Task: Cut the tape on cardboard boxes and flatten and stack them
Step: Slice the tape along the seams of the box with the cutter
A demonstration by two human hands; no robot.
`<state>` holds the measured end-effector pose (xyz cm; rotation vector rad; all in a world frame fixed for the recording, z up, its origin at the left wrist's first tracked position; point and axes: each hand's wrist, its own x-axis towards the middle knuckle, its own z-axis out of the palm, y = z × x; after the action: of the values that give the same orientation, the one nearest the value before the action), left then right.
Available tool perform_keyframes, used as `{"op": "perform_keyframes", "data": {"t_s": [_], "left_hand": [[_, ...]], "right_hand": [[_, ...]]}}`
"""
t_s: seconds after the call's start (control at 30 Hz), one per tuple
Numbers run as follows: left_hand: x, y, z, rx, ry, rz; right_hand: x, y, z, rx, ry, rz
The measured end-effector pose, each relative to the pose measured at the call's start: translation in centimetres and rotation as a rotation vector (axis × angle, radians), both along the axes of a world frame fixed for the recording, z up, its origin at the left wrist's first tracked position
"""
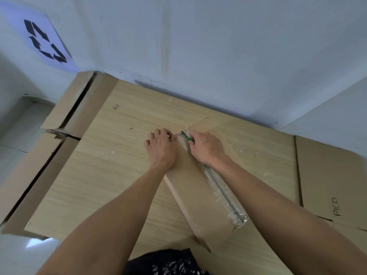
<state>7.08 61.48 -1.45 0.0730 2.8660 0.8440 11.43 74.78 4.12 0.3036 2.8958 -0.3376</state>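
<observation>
Head view: the long cardboard box (190,187) lies slantwise on the tabletop (119,155), its tape (220,187) seam facing up. The right grip (206,148) clasps a green cutter (190,139) at the seam's far end. The left grip (161,147), fingers curled, seems to clamp the box just beside the blade. A slipping blade could nick those fingers, or the box could skid.

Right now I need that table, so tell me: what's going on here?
A person is cutting the tape on a long box lying on the table. The right hand grips a green cutter at the far end of the taped seam, and the left hand holds the box beside it. More cardboard sits along the table's left side, and a flat piece marked PICO lies at the right.
</observation>
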Motion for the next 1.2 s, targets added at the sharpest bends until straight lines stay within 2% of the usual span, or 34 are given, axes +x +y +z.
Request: {"op": "perform_keyframes", "data": {"t_s": [0.13,0.43,0.73,0.87,0.97,1.07,1.2], "left_hand": [[0.0,0.0,-0.1,0.006,0.001,0.007],[-0.4,-0.1,-0.2,0.009,-0.009,-0.002],[-0.1,-0.2,0.3,0.012,-0.028,-0.029],[2.7,-0.5,0.7,0.061,0.083,-0.191],[5.1,0.0,0.4,0.024,0.032,-0.363],[6.3,0.1,-0.3,0.006,-0.035,-0.399],[6.4,0.3,-0.6,-0.014,-0.028,-0.393]], "right_hand": [[0.9,0.4,-0.2,0.005,-0.061,-0.015],[3.2,0.8,-0.1,0.054,-0.082,0.005],[7.9,2.3,0.2,0.017,-0.092,-0.023],[7.3,2.3,0.3,0.050,-0.066,-0.013],[6.3,1.9,0.4,0.084,-0.052,0.015],[5.3,1.3,0.5,0.111,-0.035,0.037],[3.9,1.0,0.8,0.120,-0.070,0.020]]}}
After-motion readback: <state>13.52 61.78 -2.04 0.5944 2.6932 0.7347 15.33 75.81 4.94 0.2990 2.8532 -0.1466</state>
